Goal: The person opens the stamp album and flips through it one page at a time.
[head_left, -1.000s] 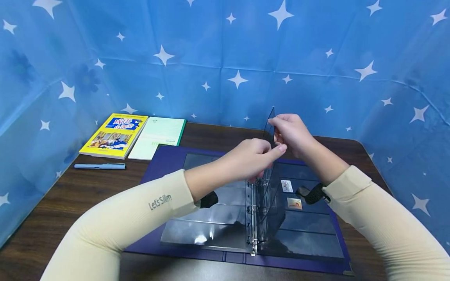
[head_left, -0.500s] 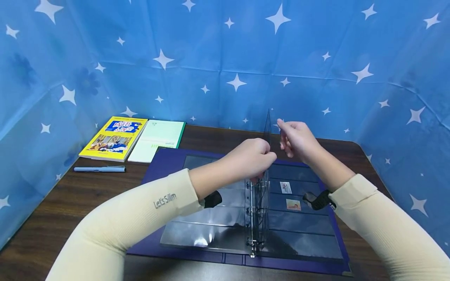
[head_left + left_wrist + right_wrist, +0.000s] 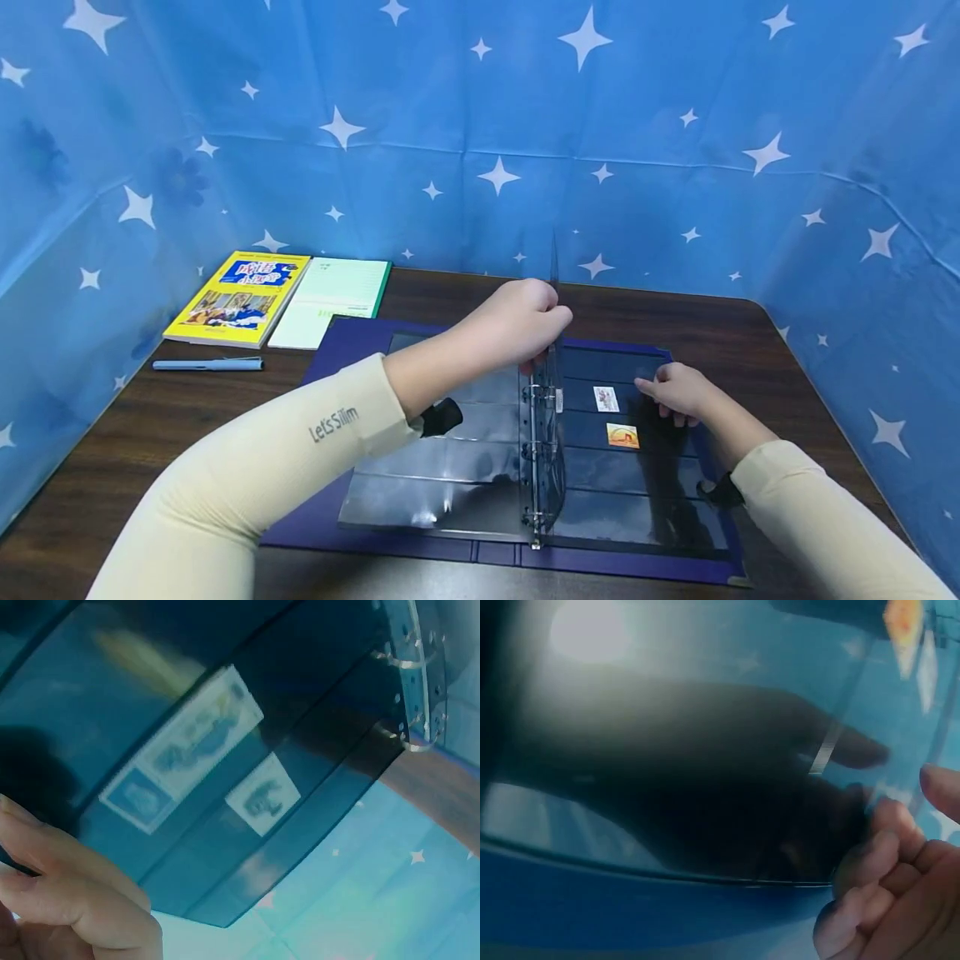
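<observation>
Holding a clear pocket page (image 3: 553, 333) upright on edge above the ring spine (image 3: 536, 467), the left hand (image 3: 517, 323) has its fingers curled round the sheet's upper part, thumb and fingertips pinching it. The page stands nearly vertical at the middle of the open binder (image 3: 352, 333), whose dark blue covers lie flat on the brown table (image 3: 150, 433). From the left wrist view, the same sheet (image 3: 247, 787) fills the frame, with two stamps showing in or through its pockets and the metal rings (image 3: 420, 682) at 1 o'clock; the left fingers (image 3: 75, 900) sit at 7 o'clock against the sheet's edge. At 3 o'clock from the spine, the right hand (image 3: 675, 392) rests on the right-hand page (image 3: 645, 500), fingers loosely bent and holding nothing, fingertips touching the plastic just beside two stamps: a pale stamp (image 3: 604, 398) and, at 6 o'clock from it, an orange stamp (image 3: 622, 435). The right wrist view shows the right fingers (image 3: 885, 892) close to glossy plastic; how firmly they press cannot be told. On the left side lie further clear pages (image 3: 442, 483), flat. At 10 o'clock from the binder lie a yellow book (image 3: 238, 298) and, touching the binder's corner, a green-edged notebook (image 3: 333, 300); a blue pen (image 3: 207, 364) lies at 9 o'clock. Blue star-printed cloth (image 3: 480, 125) walls the table.
</observation>
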The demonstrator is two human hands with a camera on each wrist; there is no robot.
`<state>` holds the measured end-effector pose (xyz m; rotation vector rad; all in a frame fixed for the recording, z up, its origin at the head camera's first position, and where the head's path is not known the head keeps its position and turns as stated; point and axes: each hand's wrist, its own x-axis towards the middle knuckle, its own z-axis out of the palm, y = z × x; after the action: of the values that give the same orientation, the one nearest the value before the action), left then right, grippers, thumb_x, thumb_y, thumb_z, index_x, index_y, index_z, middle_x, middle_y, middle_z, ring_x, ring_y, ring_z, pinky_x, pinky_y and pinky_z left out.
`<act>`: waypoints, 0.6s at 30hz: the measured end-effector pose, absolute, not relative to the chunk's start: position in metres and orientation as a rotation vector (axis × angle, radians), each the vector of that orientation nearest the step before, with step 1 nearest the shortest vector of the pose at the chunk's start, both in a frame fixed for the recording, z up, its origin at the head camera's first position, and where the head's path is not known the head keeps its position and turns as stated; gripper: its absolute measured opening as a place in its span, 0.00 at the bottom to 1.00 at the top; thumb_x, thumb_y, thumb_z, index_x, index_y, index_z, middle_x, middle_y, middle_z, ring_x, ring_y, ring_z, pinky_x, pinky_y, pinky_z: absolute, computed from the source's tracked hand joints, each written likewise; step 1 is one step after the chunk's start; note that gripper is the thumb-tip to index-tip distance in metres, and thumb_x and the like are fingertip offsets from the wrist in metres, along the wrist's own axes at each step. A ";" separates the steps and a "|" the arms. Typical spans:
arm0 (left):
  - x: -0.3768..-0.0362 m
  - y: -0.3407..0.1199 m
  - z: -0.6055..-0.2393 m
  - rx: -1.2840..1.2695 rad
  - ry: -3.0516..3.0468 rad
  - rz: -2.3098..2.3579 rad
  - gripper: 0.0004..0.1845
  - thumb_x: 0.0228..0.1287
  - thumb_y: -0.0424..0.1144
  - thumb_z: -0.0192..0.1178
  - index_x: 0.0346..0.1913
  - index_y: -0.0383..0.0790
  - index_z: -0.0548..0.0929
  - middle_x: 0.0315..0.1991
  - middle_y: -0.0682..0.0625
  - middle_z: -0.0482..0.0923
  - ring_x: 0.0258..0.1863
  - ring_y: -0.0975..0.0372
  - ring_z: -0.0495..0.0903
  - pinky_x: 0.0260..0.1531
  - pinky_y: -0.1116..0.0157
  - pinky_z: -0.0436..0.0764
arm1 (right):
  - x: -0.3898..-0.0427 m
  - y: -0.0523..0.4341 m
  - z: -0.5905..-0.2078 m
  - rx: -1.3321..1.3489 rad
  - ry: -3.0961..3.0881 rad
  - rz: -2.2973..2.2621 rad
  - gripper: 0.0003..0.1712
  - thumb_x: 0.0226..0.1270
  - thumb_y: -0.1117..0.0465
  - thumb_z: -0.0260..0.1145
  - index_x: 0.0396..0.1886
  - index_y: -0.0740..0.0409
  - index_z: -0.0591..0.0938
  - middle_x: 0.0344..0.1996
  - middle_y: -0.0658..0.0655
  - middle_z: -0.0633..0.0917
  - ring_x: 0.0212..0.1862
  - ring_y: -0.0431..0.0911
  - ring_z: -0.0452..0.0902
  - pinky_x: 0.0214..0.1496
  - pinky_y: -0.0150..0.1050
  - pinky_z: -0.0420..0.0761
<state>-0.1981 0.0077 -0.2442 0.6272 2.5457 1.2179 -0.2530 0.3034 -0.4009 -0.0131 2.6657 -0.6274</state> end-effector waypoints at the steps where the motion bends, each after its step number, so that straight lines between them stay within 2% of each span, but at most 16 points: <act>1: -0.199 0.008 -0.243 0.630 2.550 1.217 0.19 0.72 0.38 0.43 0.21 0.35 0.71 0.15 0.44 0.72 0.14 0.54 0.77 0.23 0.64 0.78 | -0.252 0.305 -0.405 -0.005 2.661 -0.616 0.23 0.71 0.46 0.53 0.29 0.62 0.75 0.20 0.56 0.77 0.17 0.47 0.73 0.19 0.40 0.73; 6: -0.197 0.004 -0.237 0.651 2.563 1.186 0.19 0.71 0.37 0.43 0.22 0.34 0.73 0.16 0.44 0.74 0.14 0.55 0.77 0.21 0.64 0.78 | -0.249 0.308 -0.413 0.009 2.677 -0.598 0.23 0.69 0.45 0.56 0.26 0.60 0.74 0.20 0.57 0.76 0.18 0.48 0.73 0.20 0.41 0.73; 13: -0.194 -0.019 -0.236 0.579 2.583 1.146 0.18 0.71 0.38 0.43 0.23 0.34 0.73 0.15 0.43 0.76 0.15 0.55 0.78 0.24 0.62 0.77 | -0.245 0.307 -0.414 0.022 2.706 -0.612 0.24 0.66 0.43 0.60 0.24 0.59 0.71 0.20 0.56 0.75 0.18 0.47 0.72 0.20 0.41 0.74; 18: -0.192 -0.044 -0.245 0.501 2.620 1.159 0.18 0.71 0.37 0.44 0.22 0.35 0.74 0.15 0.44 0.75 0.13 0.55 0.78 0.20 0.62 0.75 | -0.243 0.308 -0.416 0.101 2.757 -0.684 0.25 0.62 0.44 0.64 0.28 0.62 0.69 0.20 0.58 0.75 0.17 0.47 0.75 0.21 0.41 0.77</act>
<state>-0.1919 -0.0444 -0.2449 0.5011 2.6201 1.1586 -0.2432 0.3081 -0.4159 0.1011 2.7565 -0.6842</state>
